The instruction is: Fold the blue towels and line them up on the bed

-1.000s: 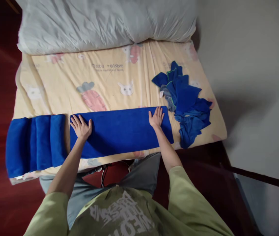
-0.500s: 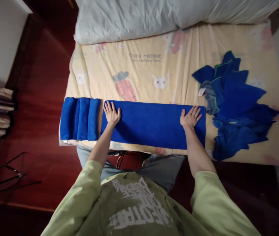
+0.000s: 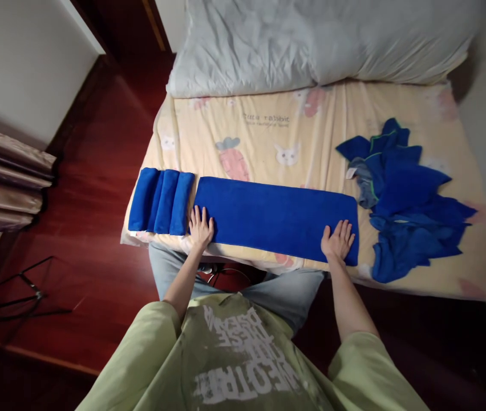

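Note:
A long blue towel [image 3: 268, 214] lies flat across the front of the bed. My left hand [image 3: 201, 227] rests palm down on its left end, fingers spread. On the right end lies my right hand [image 3: 339, 241], also flat with the fingers apart. Neither hand grips the cloth. Close to my left hand is a row of rolled or folded blue towels [image 3: 161, 201], side by side. Right of the flat towel sits a loose heap of crumpled blue cloths [image 3: 412, 185], some with green edging and one showing a white tag.
A yellow rabbit-and-carrot sheet [image 3: 268, 148] covers the bed. A pale grey quilt [image 3: 311, 48] is bunched along the far side. To the left are striped curtains [image 3: 7, 185] and a black tripod-like stand [image 3: 33, 294] on the dark red floor [image 3: 93, 188].
Both hands have slid over the towel from its middle and far part toward its near edge, staying flat. The camera view has shifted, so the bed appears further right.

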`<move>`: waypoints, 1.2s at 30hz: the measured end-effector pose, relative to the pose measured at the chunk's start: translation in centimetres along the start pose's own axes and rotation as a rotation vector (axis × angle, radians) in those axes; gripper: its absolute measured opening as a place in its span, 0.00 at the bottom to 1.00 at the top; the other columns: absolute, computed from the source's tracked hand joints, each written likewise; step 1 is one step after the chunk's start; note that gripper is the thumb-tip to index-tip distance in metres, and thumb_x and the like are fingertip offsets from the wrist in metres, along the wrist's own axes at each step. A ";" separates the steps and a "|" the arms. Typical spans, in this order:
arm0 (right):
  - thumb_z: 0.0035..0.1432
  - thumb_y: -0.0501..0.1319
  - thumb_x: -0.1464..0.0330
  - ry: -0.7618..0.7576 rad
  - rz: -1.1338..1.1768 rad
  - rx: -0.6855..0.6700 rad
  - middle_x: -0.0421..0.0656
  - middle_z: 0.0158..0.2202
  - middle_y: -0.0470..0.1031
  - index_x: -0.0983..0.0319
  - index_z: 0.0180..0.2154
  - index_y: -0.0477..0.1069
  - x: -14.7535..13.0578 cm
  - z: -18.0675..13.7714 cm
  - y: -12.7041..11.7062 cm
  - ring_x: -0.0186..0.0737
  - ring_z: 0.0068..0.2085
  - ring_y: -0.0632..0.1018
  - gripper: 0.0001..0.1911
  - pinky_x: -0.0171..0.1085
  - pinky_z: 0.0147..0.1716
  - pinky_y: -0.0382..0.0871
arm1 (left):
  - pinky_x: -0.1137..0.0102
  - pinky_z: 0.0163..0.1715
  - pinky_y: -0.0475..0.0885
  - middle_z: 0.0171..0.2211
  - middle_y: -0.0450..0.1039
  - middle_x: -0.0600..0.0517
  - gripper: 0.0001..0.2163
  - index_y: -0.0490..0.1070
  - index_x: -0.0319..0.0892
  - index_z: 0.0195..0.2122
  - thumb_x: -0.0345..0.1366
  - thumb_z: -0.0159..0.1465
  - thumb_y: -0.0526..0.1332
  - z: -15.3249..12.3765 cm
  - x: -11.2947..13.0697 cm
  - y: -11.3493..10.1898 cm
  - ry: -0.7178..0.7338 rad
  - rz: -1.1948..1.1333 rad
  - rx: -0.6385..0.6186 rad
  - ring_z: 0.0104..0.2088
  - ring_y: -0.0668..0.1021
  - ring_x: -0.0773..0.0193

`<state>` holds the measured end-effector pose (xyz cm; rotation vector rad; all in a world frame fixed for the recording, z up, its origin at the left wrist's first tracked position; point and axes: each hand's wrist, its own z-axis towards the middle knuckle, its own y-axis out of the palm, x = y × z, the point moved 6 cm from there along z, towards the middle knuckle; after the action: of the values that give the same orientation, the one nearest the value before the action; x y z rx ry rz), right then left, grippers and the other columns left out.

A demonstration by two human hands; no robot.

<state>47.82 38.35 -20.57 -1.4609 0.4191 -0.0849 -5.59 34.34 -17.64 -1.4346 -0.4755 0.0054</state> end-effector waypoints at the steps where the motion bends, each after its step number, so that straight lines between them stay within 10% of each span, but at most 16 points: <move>1: 0.73 0.40 0.58 0.005 -0.003 0.000 0.60 0.74 0.49 0.77 0.72 0.51 0.5 -0.4 -0.2 0.54 0.75 0.51 0.37 0.58 0.73 0.44 | 0.45 0.70 0.56 0.75 0.46 0.37 0.29 0.56 0.35 0.73 0.44 0.74 0.50 -0.3 -0.6 -0.5 -0.028 -0.013 0.014 0.73 0.55 0.40; 13: 0.73 0.39 0.57 0.002 0.030 0.050 0.60 0.74 0.52 0.77 0.71 0.53 2.9 -4.1 -0.9 0.53 0.75 0.51 0.37 0.58 0.72 0.44 | 0.59 0.50 0.76 0.48 0.78 0.37 0.19 0.72 0.35 0.57 0.32 0.67 0.54 -4.6 -4.6 -4.6 -0.050 -0.072 -0.047 0.45 0.82 0.50; 22: 0.72 0.39 0.57 -0.005 0.031 0.027 0.58 0.74 0.51 0.76 0.72 0.52 3.2 -3.9 -1.1 0.51 0.75 0.50 0.38 0.56 0.73 0.42 | 0.62 0.43 0.76 0.35 0.80 0.40 0.13 0.79 0.37 0.38 0.29 0.65 0.54 -4.7 -5.9 -6.3 -0.046 0.121 -0.143 0.38 0.82 0.51; 30: 0.72 0.42 0.62 -0.038 0.013 0.057 0.61 0.75 0.48 0.76 0.71 0.52 -2.4 -4.2 -2.5 0.58 0.75 0.47 0.34 0.65 0.70 0.40 | 0.48 0.66 0.64 0.66 0.65 0.35 0.22 0.70 0.37 0.64 0.35 0.71 0.51 -4.3 2.5 -4.3 0.254 0.068 -0.023 0.67 0.67 0.44; 36: 0.74 0.42 0.56 -0.077 0.100 0.008 0.57 0.76 0.47 0.72 0.73 0.51 -6.8 -5.3 -1.0 0.57 0.75 0.46 0.36 0.62 0.71 0.41 | 0.36 0.70 0.43 0.75 0.44 0.34 0.31 0.55 0.32 0.73 0.43 0.72 0.51 -1.5 4.7 -0.5 0.061 0.046 -0.065 0.75 0.46 0.37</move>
<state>39.98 35.30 -18.35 -1.4287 0.4276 0.0497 -0.99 34.21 -15.78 -1.5048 -0.3955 -0.0173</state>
